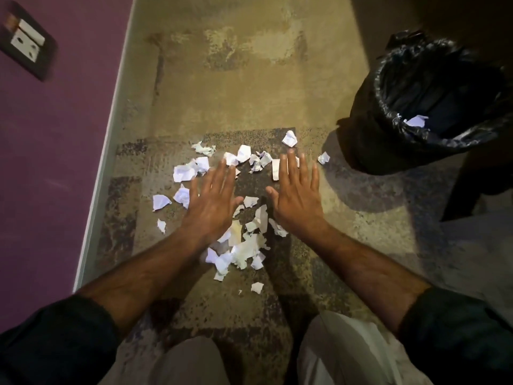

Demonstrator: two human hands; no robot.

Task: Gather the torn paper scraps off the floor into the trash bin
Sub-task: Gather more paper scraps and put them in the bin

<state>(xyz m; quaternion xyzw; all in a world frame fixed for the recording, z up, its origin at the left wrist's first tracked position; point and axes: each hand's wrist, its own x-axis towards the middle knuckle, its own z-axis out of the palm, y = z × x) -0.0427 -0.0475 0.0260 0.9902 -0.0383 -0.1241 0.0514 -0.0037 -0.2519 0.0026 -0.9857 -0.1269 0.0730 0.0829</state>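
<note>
Several torn white paper scraps lie scattered on the mottled floor in the middle of the head view. My left hand is spread flat, palm down, over the left part of the scatter, fingers straight. My right hand is likewise flat with straight fingers over the right part. More scraps lie beyond my fingertips and to the left. The trash bin, lined with a black plastic bag, stands at the right; a scrap lies inside it. Neither hand holds anything.
A purple wall with a white skirting edge runs along the left, with a socket plate on it. My knees in light trousers are at the bottom. Dark furniture legs stand right of the bin.
</note>
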